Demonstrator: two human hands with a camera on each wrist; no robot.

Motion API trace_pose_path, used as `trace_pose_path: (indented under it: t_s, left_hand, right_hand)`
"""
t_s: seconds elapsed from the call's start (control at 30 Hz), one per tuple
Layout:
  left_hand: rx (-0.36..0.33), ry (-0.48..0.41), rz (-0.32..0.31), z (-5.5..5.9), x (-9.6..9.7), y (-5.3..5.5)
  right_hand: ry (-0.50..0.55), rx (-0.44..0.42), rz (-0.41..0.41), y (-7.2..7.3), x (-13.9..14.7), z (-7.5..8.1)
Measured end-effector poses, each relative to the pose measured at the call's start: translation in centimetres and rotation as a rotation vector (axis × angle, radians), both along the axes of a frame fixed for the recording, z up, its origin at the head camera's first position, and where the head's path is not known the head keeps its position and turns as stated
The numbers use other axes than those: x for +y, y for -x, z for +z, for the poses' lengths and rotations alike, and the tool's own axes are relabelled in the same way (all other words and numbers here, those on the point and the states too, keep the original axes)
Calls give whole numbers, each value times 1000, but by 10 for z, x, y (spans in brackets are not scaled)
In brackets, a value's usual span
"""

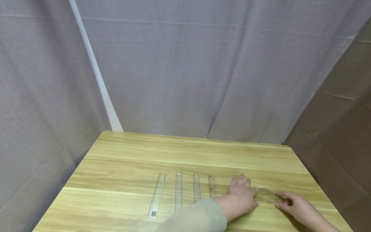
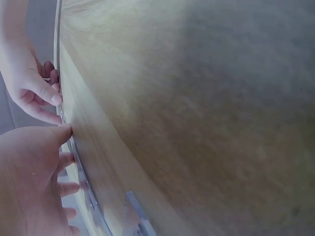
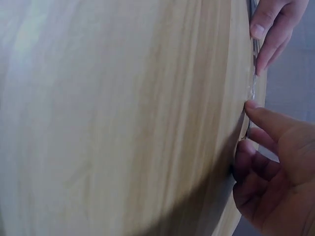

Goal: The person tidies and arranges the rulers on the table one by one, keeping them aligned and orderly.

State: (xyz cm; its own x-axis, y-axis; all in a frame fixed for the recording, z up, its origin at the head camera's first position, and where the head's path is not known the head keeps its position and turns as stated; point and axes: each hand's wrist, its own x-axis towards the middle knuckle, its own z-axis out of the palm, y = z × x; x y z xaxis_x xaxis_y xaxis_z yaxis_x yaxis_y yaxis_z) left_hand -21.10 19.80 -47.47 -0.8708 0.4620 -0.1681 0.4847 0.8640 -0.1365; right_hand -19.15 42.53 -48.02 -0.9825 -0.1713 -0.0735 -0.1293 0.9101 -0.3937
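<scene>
A clear protractor (image 1: 265, 195) lies flat on the wooden table at the right, between the two hands. My left hand (image 1: 242, 195) rests on the table with its fingers spread and fairly straight. Its thumb and forefinger touch the protractor's left end. At the other end my right hand (image 1: 298, 206) pinches the protractor's edge between thumb and forefinger, with the remaining fingers bent under, as the right wrist view shows for the hand (image 3: 280, 162). Just left of the left hand lies a clear ruler (image 1: 212, 187), its lower part hidden by the forearm.
Several clear rulers stand in a row to the left, among them one with a dark square mark (image 1: 157, 195), a second (image 1: 178, 191) and a third (image 1: 196, 187). The wooden table (image 1: 116, 167) has grey curtains (image 1: 174, 80) behind and beside it.
</scene>
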Motion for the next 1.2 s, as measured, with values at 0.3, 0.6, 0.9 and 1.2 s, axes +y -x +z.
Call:
trace_pose_path:
  t_s: [0.3,0.6,0.9,1.2]
  left_hand:
    - [-25,-29,8,1,-1,0]
    - [-50,-83,22,0,-1,-2]
    - [-69,-120,13,-3,-2,-1]
    - [-58,-103,5,-4,-4,0]
  right_hand:
    - [-33,5,36,2,11,-4]
    - [-13,41,50,2,15,-8]
    - [-23,21,34,0,10,-4]
    - [-24,25,36,1,8,-4]
